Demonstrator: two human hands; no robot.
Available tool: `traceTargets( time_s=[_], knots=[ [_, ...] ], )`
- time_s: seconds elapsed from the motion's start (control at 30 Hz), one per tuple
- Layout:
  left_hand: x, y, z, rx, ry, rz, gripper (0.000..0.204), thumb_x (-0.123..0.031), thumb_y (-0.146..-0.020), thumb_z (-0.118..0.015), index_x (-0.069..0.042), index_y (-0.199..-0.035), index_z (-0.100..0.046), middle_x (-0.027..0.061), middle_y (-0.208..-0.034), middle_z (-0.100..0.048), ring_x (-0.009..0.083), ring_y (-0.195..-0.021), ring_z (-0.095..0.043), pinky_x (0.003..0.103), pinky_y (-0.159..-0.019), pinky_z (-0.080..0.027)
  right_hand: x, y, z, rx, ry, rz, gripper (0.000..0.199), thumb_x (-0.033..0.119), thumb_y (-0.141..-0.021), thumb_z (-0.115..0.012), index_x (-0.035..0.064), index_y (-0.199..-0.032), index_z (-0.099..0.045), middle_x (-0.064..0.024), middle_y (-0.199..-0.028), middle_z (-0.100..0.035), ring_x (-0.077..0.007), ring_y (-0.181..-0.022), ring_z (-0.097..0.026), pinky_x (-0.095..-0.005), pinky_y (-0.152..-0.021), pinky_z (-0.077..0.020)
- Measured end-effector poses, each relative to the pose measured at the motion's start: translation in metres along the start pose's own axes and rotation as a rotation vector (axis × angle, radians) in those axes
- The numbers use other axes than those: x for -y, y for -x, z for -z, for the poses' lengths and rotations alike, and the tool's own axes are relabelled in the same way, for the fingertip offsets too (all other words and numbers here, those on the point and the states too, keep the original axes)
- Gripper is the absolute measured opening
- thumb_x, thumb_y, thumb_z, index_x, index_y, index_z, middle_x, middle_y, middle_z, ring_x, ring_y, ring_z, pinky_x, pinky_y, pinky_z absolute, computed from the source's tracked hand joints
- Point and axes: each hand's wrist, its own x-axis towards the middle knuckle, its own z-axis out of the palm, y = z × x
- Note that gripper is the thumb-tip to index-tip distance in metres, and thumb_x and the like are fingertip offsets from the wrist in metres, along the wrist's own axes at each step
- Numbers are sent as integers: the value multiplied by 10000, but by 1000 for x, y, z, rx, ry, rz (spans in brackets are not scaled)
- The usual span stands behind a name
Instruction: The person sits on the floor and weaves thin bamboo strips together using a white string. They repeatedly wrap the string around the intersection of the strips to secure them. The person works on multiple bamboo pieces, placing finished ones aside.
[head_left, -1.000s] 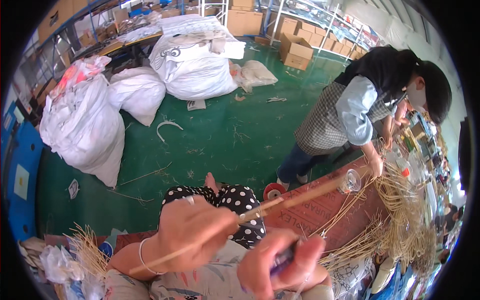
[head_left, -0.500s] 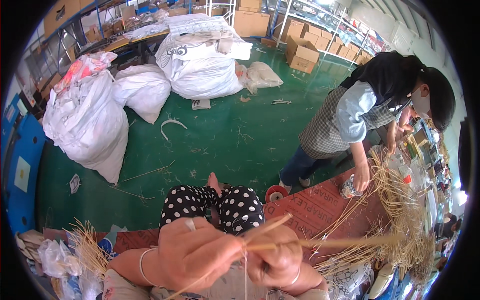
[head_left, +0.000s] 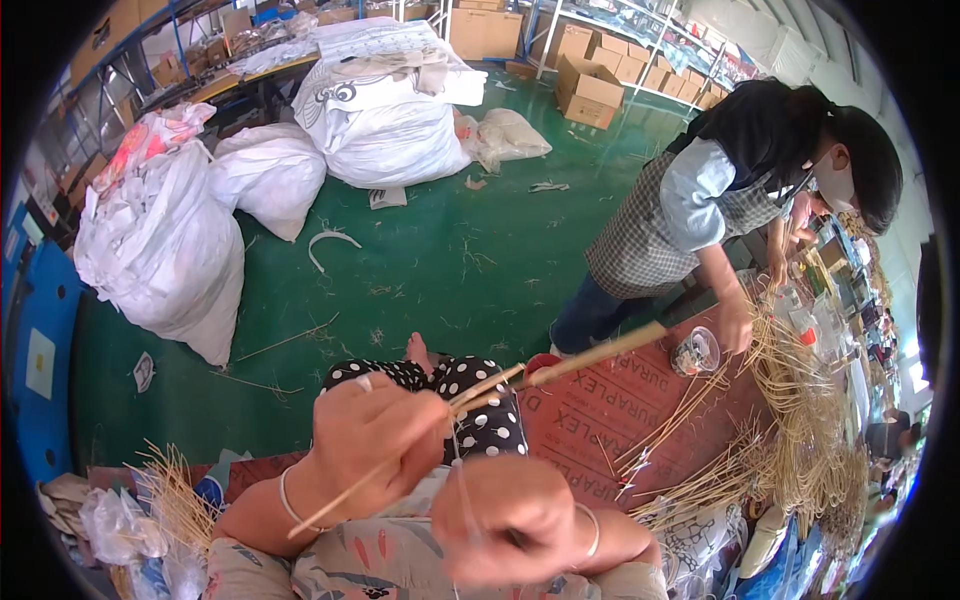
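While the head view is the only one, it shows both hands clearly enough over the lap, in black trousers with white dots (head_left: 505, 425). Left hand (head_left: 380, 440): fingers closed in a pinch on thin, straight, tan cane-like sticks (head_left: 600, 353). The sticks lie in front of the torso, meeting just past the left fingertips; one end slants back beneath the left wrist, the far ends point up and right over a flat reddish-brown board (head_left: 570, 430). Thin pale thread (head_left: 460, 475) hangs from near that meeting point down to the right hand (head_left: 515, 515). Right hand: fingers curled in, blurred, just below the left; cannot tell whether it grips the thread or the thread only crosses it. Handling well here, as a judgement: firm left pinch right beside the meeting point so the sticks don't roll or splay, thread under even, light tension, long free ends clear of the right knuckles; thin sticks could bend or crack if squeezed hard. Around: loose upright bunch of tan sticks (head_left: 172, 490) at left, big heap of looped tan strips (head_left: 805, 400) at right, clear round plastic tub (head_left: 696, 352) on the board beside a co-worker's hand (head_left: 735, 322), bulky white sacks (head_left: 165, 260) on the green floor (head_left: 420, 280).
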Motion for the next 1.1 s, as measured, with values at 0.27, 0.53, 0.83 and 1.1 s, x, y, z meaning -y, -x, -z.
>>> traceTargets(
  time_s=[0.27,0.53,0.83,1.1],
  knots=[
    [-28,-2,30,1,122,-166,246,-32,-567,-658,-35,-790,-553,44,-629,-583,180,-473,-539,263,-460,-435,1,3,-10,275,-953,403,209,150,-766,-633,-26,-669,-578,-138,-651,-573,-234,-545,-573,-300,-421,-437],
    [-35,-1,29,-26,121,-148,190,-52,-569,-654,-40,-738,-568,37,-604,-562,155,-451,-517,241,-411,-405,20,0,1,-142,660,198,206,45,-644,-673,14,-822,-575,-65,-700,-584,-201,-548,-570,-288,-461,-438],
    [22,10,-19,59,20,84,173,-37,-716,-611,-45,-860,-516,84,-596,-526,263,-508,-510,356,-455,-389,-66,6,17,-306,767,100,273,-53,-629,-609,59,-858,-513,-68,-683,-564,-245,-549,-555,-317,-476,-434],
    [9,8,-2,34,363,238,144,60,-723,-567,6,-853,-536,88,-622,-541,174,-499,-508,263,-462,-392,-4,2,33,-7,902,126,346,141,-668,-688,5,-919,-493,-137,-799,-571,-275,-623,-578,-341,-522,-468]
  ],
)
